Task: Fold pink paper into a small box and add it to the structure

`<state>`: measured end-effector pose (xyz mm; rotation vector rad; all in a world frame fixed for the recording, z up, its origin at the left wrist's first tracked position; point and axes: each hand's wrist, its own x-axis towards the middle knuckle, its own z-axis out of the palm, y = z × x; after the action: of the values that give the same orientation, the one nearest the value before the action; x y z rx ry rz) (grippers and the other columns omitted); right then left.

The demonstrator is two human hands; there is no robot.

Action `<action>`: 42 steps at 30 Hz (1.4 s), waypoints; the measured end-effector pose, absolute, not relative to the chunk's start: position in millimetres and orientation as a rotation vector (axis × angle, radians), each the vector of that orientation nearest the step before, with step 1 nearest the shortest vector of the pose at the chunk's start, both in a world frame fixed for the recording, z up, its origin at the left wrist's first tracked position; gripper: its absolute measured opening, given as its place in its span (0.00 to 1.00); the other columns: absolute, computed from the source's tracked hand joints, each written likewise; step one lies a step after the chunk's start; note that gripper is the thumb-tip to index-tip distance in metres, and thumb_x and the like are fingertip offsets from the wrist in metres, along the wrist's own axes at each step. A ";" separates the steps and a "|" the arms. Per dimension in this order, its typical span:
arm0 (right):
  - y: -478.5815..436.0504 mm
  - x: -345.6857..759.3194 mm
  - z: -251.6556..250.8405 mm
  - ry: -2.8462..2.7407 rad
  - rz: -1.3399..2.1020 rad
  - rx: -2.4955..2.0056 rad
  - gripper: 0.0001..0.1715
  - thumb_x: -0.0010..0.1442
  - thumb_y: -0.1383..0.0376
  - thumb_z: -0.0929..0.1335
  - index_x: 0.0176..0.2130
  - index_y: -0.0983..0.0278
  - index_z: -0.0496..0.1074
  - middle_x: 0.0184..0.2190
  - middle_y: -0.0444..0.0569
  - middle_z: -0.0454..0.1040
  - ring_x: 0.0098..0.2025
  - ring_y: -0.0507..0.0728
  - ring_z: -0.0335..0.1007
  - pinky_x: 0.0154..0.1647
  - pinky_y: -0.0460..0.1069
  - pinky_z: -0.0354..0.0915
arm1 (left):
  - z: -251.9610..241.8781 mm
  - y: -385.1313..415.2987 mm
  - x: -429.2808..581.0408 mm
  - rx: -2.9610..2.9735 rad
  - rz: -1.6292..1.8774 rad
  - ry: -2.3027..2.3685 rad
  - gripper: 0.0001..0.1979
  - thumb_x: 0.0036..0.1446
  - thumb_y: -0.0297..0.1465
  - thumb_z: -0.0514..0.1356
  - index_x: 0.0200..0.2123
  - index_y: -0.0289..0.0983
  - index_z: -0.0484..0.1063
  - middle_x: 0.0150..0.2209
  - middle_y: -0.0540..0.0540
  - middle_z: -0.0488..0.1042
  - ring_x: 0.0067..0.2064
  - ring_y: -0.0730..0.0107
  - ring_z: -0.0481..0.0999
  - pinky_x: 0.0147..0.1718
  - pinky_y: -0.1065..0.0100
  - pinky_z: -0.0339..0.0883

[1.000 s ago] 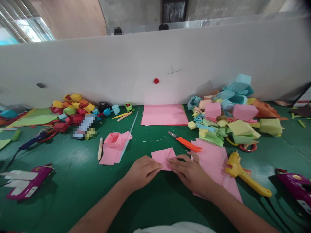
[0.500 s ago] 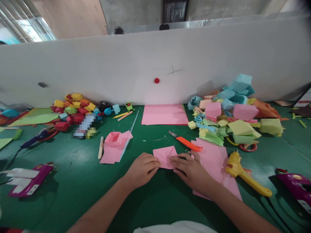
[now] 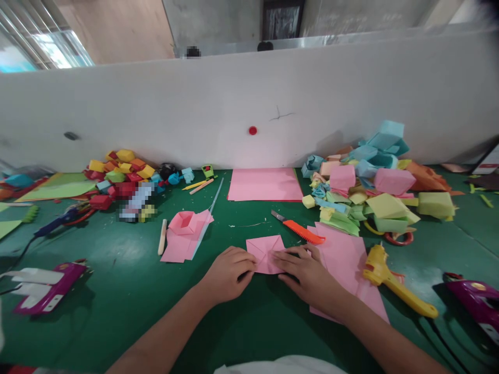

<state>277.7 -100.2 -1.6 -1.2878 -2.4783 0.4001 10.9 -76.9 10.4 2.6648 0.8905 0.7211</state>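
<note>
A small folded pink paper (image 3: 265,242) with diagonal creases lies on the green table in front of me. My left hand (image 3: 232,272) has its fingers and thumb closed at the paper's left edge. My right hand (image 3: 307,272) rests its fingers over the right part of the paper, with the thumb at the lower edge, covering that corner. Just beyond the right hand is an orange utility knife (image 3: 304,231), its blade showing. Pink sheets (image 3: 343,259) lie partly beneath the right hand and forearm. To the left, an open pink paper box (image 3: 182,223) sits on flat pink pieces.
A yellow glue gun (image 3: 401,291) lies at right, near a purple device (image 3: 475,301). Folded paper shapes (image 3: 370,182) are heaped at back right, smaller ones (image 3: 128,169) at back left. Pink sheets (image 3: 265,184) lie against the white partition (image 3: 175,109). A wooden stick (image 3: 162,237) rests at left.
Both hands keep almost the same place on the folded paper. The view has shifted very slightly; nothing has been picked up or let go.
</note>
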 end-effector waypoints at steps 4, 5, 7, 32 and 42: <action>-99.9 278.5 -3.4 -2.481 0.396 -1.276 0.20 0.70 0.61 0.65 0.59 0.50 0.72 0.61 0.44 0.73 0.60 0.65 0.66 0.60 0.66 0.53 | 9.5 -76.9 10.9 2.641 0.694 0.923 0.07 0.62 0.22 0.57 0.36 0.39 0.74 0.43 0.49 0.80 0.44 0.65 0.77 0.45 0.60 0.65; -99.9 278.6 -3.5 -2.480 0.398 -1.275 0.20 0.70 0.60 0.65 0.59 0.50 0.73 0.61 0.45 0.73 0.60 0.65 0.66 0.60 0.66 0.53 | 9.4 -76.9 10.8 2.637 0.685 0.928 0.07 0.62 0.22 0.57 0.36 0.39 0.73 0.43 0.49 0.80 0.44 0.65 0.77 0.45 0.60 0.65; -100.1 278.7 -2.9 -2.478 0.404 -1.275 0.20 0.69 0.61 0.65 0.59 0.51 0.73 0.61 0.46 0.73 0.60 0.65 0.66 0.60 0.66 0.53 | 9.8 -77.0 10.7 2.633 0.664 0.931 0.07 0.62 0.23 0.57 0.36 0.39 0.73 0.43 0.49 0.80 0.45 0.65 0.77 0.45 0.60 0.64; -100.1 279.9 -0.2 -2.483 0.419 -1.261 0.21 0.69 0.63 0.66 0.60 0.50 0.72 0.63 0.45 0.72 0.59 0.64 0.66 0.60 0.66 0.55 | 8.8 -75.1 8.7 2.643 0.582 0.926 0.08 0.64 0.24 0.56 0.40 0.39 0.74 0.42 0.47 0.80 0.45 0.64 0.76 0.46 0.60 0.64; -99.8 278.7 5.5 -2.488 0.462 -1.267 0.22 0.69 0.63 0.65 0.60 0.49 0.72 0.63 0.44 0.71 0.59 0.65 0.66 0.60 0.67 0.55 | 8.9 -74.7 8.3 2.641 0.565 0.929 0.08 0.64 0.24 0.55 0.40 0.39 0.74 0.42 0.47 0.80 0.45 0.64 0.76 0.47 0.60 0.64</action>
<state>278.7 -99.8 5.5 -1.2665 -2.4879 0.4616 8.3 -74.7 8.9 2.6407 0.9293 0.5654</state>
